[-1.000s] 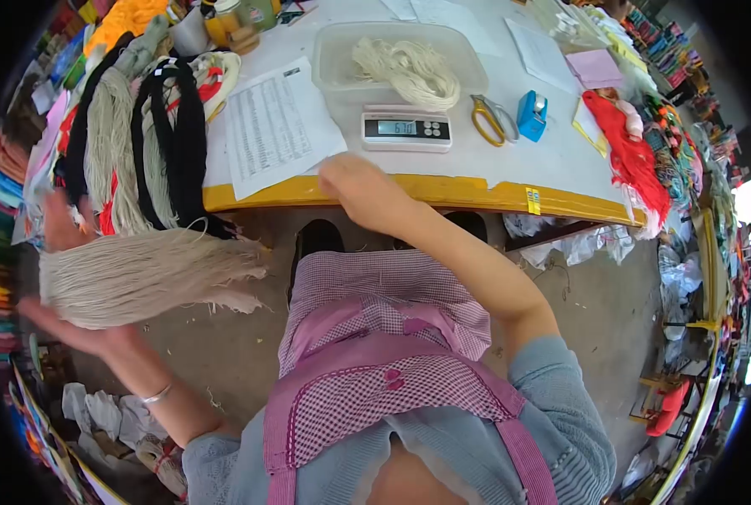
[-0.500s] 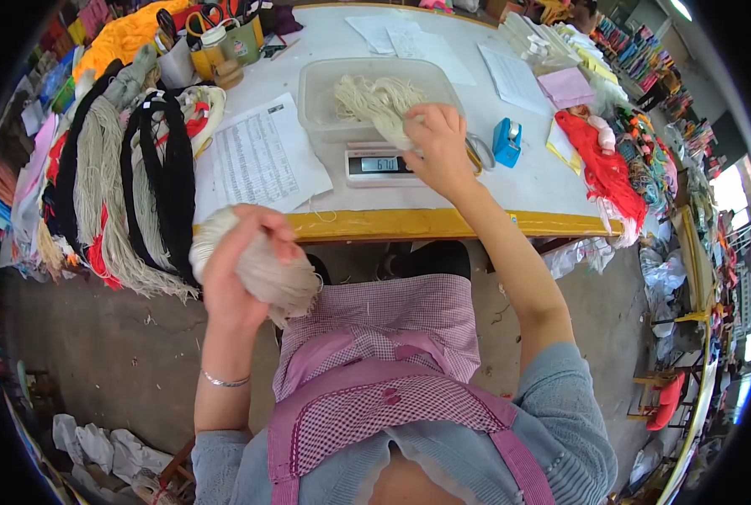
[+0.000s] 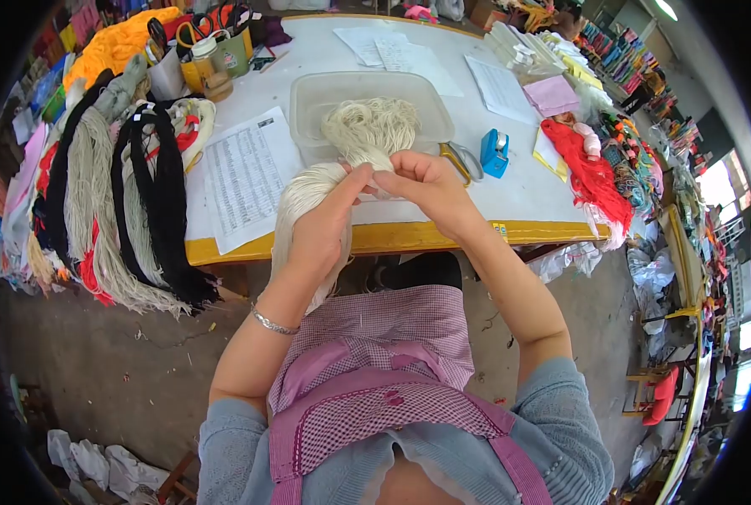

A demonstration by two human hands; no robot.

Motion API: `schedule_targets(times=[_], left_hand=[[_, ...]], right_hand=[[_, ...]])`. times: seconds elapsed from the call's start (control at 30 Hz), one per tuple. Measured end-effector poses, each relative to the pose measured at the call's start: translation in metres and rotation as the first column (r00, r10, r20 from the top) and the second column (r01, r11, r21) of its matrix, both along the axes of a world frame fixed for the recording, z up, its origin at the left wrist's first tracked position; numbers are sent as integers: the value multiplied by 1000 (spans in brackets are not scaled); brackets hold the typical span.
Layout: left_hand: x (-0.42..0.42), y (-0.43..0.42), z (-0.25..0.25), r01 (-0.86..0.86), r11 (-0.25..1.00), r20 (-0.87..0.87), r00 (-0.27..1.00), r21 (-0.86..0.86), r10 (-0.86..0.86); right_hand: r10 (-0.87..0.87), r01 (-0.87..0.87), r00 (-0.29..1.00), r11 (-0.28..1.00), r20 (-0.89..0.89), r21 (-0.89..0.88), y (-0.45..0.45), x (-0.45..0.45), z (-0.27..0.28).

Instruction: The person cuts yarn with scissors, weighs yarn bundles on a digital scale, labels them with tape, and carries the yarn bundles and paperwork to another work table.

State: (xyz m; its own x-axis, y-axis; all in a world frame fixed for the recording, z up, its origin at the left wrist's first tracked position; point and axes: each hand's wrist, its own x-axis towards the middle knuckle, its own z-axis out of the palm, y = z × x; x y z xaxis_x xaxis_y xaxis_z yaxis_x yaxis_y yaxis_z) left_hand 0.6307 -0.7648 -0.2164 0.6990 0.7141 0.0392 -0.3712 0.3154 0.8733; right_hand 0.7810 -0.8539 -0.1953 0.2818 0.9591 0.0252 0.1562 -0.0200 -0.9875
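A thick skein of cream yarn (image 3: 298,200) hangs over my left hand (image 3: 323,227), which is closed round its upper part; the lower end dangles below the table edge. My right hand (image 3: 434,189) meets the left one fingertip to fingertip and pinches strands of cream yarn. Behind the fingers, a loose bundle of cream yarn (image 3: 371,124) lies in a clear plastic tub (image 3: 302,101), its near end reaching my hands. Whether the strands of skein and bundle are joined there, I cannot tell. My hands and the yarn mostly hide the digital scale.
Scissors (image 3: 462,164) and a blue tape dispenser (image 3: 495,153) lie right of the tub. A printed sheet (image 3: 249,172) is on the left, beside black yarn hanks (image 3: 172,185) drooping over the edge. Red yarn (image 3: 590,172) hangs at the right corner.
My left hand has brought the skein up and right, from below the table edge to the tub's front. My right hand has drawn nearer, and both now meet over the scale.
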Motion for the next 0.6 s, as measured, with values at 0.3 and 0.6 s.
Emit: schedule_targets(times=[0.3,0.6], left_hand=[[-15,-2,5,-63,998,70,996,-3,63],[-48,13,31,309,909,555,825,-279,-110]], right_hand=[[2,-1,998,1000,-61,13,6,-14,7],[212,-50,779,959,-590,278,15,9,68]])
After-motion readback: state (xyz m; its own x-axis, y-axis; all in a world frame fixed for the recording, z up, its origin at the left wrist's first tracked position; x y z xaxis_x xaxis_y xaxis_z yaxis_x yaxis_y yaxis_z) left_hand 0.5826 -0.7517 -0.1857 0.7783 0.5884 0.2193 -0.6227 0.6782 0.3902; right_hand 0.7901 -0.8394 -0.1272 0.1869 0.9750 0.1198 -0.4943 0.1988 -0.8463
